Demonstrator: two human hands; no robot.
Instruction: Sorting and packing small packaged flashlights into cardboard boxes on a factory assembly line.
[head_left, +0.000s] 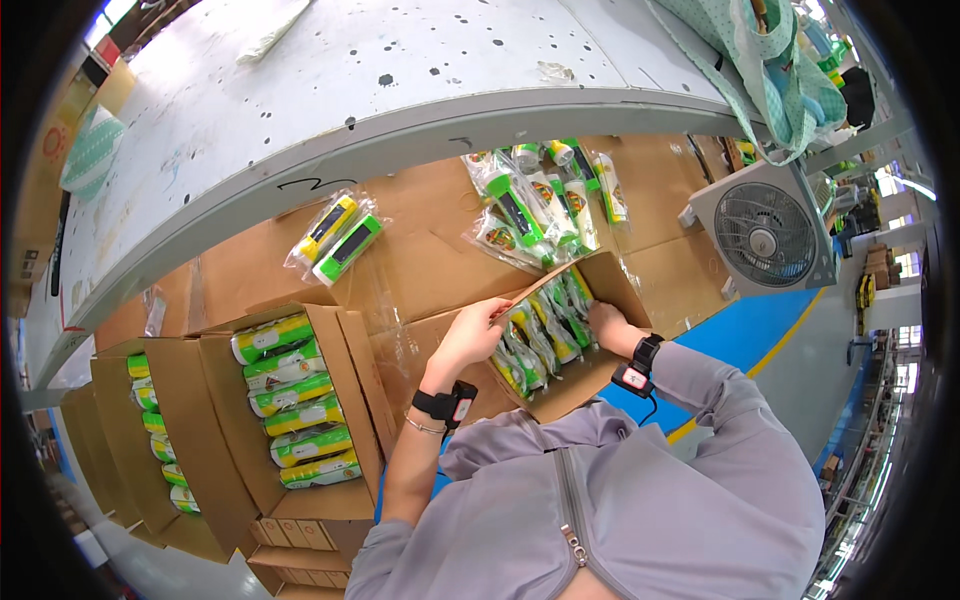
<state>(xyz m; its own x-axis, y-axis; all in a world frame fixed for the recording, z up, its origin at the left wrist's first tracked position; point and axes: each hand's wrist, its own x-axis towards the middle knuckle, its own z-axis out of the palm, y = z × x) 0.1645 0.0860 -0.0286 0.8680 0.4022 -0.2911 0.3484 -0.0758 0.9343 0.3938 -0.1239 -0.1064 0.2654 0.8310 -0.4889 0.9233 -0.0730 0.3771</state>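
Observation:
A small cardboard box (625,287) sits close in front of my body, tilted, with a row of bagged green, yellow and white tubular items (545,330) inside. My left hand (474,335) pinches the box's left rim, with the thumb and fingers closed on the cardboard. Inside the right end of the box is my right hand (608,326), against the bagged items; its fingertips are hidden, so its grip does not show. Just beyond the box lies a loose pile of similar clear-bagged items (540,205), some with a dark panel.
Two bagged items (340,240) lie on the cardboard-covered surface (430,250). At left stand a large open carton (380,385) of packed items and another carton (205,430). A box fan (765,235) stands at right. A white shelf (400,60) spans the far side.

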